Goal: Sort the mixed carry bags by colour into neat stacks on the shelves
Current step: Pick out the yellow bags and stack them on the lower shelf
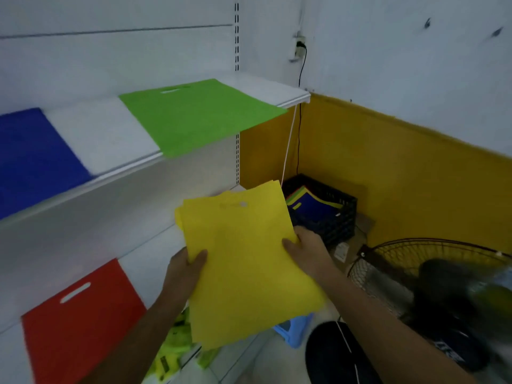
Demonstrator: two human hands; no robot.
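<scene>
Bags I hold (243, 261): plain yellow, no print.
Bag on upper shelf, right (199, 115): bright plain green.
Bag on upper shelf, left (33, 156): deep plain blue.
Bag on lower shelf (83, 322): plain red.
Shelves (105, 134): white.
Crate on floor (335, 217): black, open grid pattern.
Bags in crate (313, 202): blue on top, with green, yellow and red edges.
Lower wall (401, 176): mustard yellow.
Upper wall (388, 51): white.
Fan (388, 273): black wire grille.
Stool (295, 329): light blue.

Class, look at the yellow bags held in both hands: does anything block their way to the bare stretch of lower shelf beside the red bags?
Nothing visible does. The yellow bags are held just above the lower shelf, right of the red bags.
</scene>
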